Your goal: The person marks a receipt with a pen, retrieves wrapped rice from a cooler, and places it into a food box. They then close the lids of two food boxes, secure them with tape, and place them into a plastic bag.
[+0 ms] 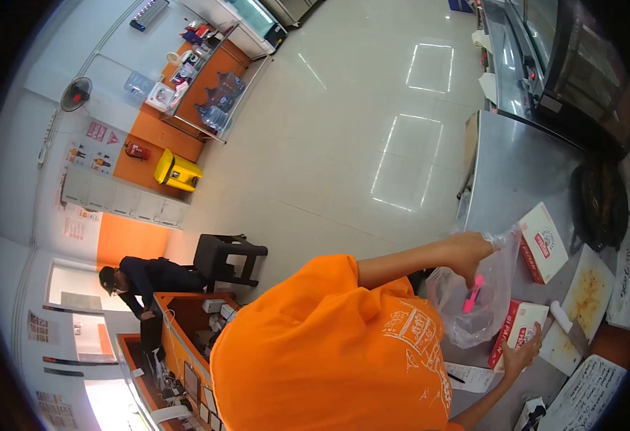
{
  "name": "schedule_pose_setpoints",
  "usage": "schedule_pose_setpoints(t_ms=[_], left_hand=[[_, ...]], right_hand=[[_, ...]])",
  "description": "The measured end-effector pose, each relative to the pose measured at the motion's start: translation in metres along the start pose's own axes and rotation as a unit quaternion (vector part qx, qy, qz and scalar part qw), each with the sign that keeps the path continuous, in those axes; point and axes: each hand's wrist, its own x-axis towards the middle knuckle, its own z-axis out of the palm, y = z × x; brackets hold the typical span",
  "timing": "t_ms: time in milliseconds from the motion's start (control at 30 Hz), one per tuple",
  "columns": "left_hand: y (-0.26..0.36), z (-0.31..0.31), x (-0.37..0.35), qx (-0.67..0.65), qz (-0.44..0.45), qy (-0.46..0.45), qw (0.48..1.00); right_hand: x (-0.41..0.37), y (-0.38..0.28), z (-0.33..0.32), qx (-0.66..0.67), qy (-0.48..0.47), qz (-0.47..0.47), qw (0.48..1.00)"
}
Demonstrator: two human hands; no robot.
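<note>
While the left hand (469, 253) pinched the clear plastic bag (461, 329) near its upper part, the right hand (520, 354) sat on the nearer carton (525, 318), its fingers spread across the top and the thumb at the lower end, seemingly gripping it. That carton lay flat on the metal surface (509, 169), just beyond the bag from the wearer and to the right of the left hand. Its long axis ran mostly across the wearer's front, with the right end slanting back toward the body, and its red side faced the bag; whether the two touched could not be told. Of the two hands, the right was plainly the nearer to it, already in contact, and the left stood apart on the bag's far side. A pink marker-like object (473, 293) showed just below the left fingers, which were curled; it was unclear whether they held it too. A second carton (543, 244) lay beyond the bag, farther left, and a knife (570, 326) rested past the nearer carton on a stained board (594, 291).
</note>
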Motion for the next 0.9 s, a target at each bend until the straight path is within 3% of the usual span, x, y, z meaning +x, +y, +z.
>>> schedule_pose_setpoints(t_ms=[33,133,200,233,333,400,467,500,533,567,633,700,733,767,800,867,900], left_hand=[[0.010,-0.005,0.001,-0.016,0.036,-0.004,0.999],[0.036,-0.016,0.014,-0.128,0.106,-0.051,0.985],[0.048,-0.003,0.037,-0.135,0.141,-0.044,0.980],[0.055,0.007,0.051,-0.139,0.159,-0.042,0.977],[0.081,0.035,0.087,-0.390,0.200,-0.099,0.893],[0.099,0.041,0.096,-0.521,0.130,-0.135,0.833],[0.100,0.077,0.125,-0.480,0.081,-0.087,0.869],[0.089,0.113,0.148,-0.372,0.079,-0.023,0.925],[0.082,0.124,0.150,-0.409,0.026,-0.058,0.910],[0.074,0.130,0.146,-0.352,0.016,-0.052,0.934],[0.044,0.151,0.152,-0.368,0.053,-0.074,0.925],[0.010,0.175,0.154,-0.481,0.076,-0.130,0.864],[0.001,0.179,0.142,-0.627,0.041,-0.139,0.766],[-0.020,0.192,0.144,-0.695,-0.027,-0.178,0.696],[-0.013,0.170,0.140,-0.645,-0.158,-0.168,0.728],[-0.036,0.157,0.161,-0.617,-0.180,-0.199,0.740],[-0.045,0.143,0.151,-0.537,-0.187,-0.224,0.791]], right_hand=[[-0.002,0.004,-0.010,0.010,-0.008,0.035,0.999],[-0.025,0.018,-0.057,0.054,0.063,-0.044,0.996],[-0.046,0.013,-0.101,0.111,0.103,-0.089,0.984],[-0.058,0.010,-0.126,0.099,0.088,-0.060,0.989],[-0.083,0.003,-0.172,0.103,0.110,-0.027,0.988],[-0.091,-0.006,-0.190,0.120,0.146,-0.026,0.982],[-0.104,-0.020,-0.202,0.130,0.183,-0.009,0.975],[-0.108,-0.031,-0.204,0.123,0.175,-0.011,0.977],[-0.105,-0.041,-0.202,0.088,0.174,-0.032,0.980],[-0.100,-0.052,-0.194,0.089,0.165,-0.030,0.982],[-0.073,-0.078,-0.166,0.146,0.135,-0.012,0.980],[-0.036,-0.075,-0.090,0.288,0.130,-0.003,0.949],[-0.018,-0.073,-0.052,0.356,0.130,0.002,0.925],[-0.002,-0.059,-0.010,0.268,0.178,-0.074,0.944],[0.006,-0.059,0.007,0.242,0.147,-0.060,0.957],[0.012,-0.046,0.027,0.281,0.127,-0.016,0.951],[-0.001,-0.041,0.021,0.221,0.112,-0.022,0.969]])
